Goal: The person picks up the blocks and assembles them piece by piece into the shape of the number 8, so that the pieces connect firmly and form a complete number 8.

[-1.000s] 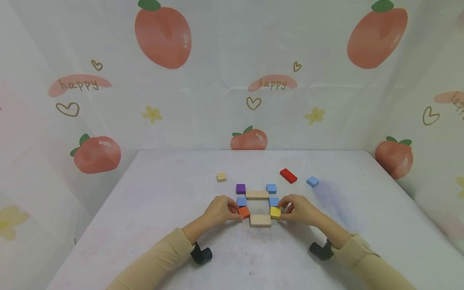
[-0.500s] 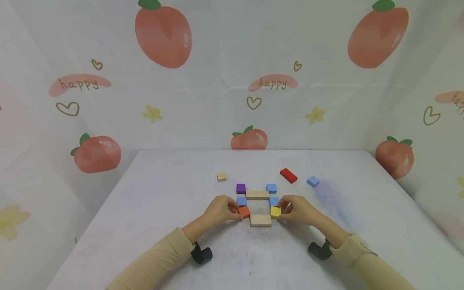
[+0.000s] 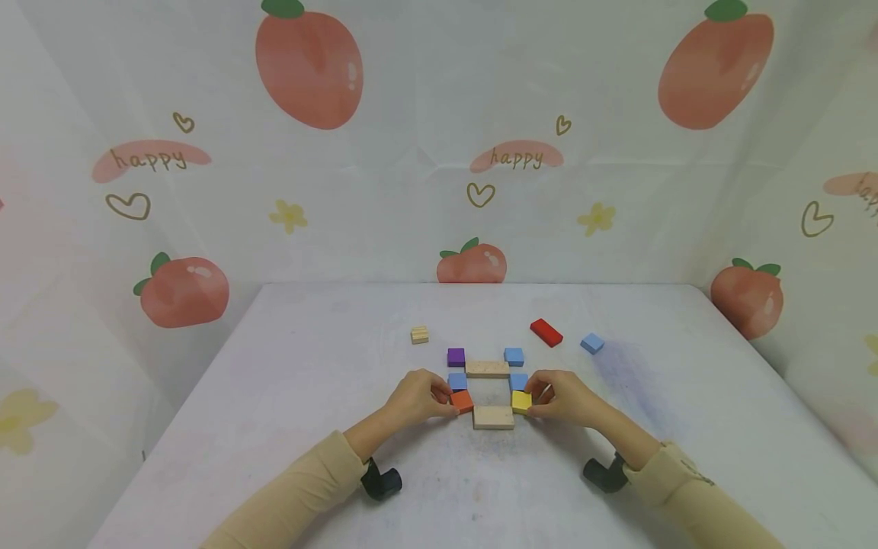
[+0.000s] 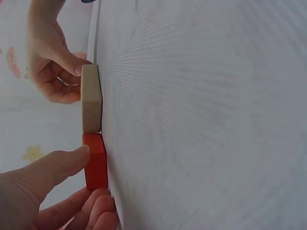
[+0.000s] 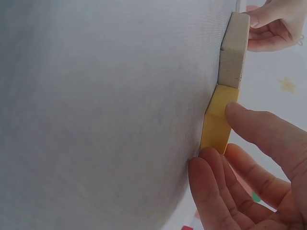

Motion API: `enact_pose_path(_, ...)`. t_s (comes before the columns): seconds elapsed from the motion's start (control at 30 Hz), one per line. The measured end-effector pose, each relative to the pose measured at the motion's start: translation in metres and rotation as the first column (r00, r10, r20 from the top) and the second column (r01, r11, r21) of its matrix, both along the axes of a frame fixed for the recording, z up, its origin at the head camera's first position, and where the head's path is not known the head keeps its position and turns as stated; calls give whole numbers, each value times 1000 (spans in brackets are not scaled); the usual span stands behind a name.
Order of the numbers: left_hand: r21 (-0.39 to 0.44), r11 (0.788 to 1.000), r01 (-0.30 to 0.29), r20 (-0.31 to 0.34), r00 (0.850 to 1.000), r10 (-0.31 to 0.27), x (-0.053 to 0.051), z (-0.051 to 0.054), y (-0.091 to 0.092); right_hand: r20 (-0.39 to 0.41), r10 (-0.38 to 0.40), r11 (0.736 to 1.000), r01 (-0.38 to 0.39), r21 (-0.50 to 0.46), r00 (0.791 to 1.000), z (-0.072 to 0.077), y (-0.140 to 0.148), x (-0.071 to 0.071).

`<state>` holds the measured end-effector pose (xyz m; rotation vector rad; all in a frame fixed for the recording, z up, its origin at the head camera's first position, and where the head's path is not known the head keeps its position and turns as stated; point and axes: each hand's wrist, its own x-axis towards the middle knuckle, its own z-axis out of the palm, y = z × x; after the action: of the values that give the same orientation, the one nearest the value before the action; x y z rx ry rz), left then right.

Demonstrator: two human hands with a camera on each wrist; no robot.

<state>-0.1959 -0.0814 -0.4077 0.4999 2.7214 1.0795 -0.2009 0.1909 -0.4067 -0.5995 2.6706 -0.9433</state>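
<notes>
Front plank (image 3: 493, 417), before rear plank (image 3: 487, 370) — front left block (image 3: 463, 401) at back-left corner, front right block (image 3: 521, 401) at back-right, apparently touching.

Lol, the cloth (image 3: 411, 91) says "happy" twice at the far side, left and middle, on pink streaks (image 3: 149, 160); another, right, gets cut off partway.

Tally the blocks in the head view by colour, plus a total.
Blue blocks: 4
Bare-wood blocks: 3
Orange block: 1
Yellow block: 1
Purple block: 1
Red block: 1
Total: 11 visible
</notes>
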Motion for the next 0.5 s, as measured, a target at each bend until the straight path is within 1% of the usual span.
enact_pose_path(0.2, -19, 1000, -4, 10, 1000, 4, 0, 0, 0, -4, 1, 1000, -1, -4, 1000, 0, 0, 0)
enact_pose_path(0.5, -3, 1000, 2, 17, 1000, -2, -1, -1, -1, 7, 4, 1000, -3, -22, 1000, 0, 1, 0)
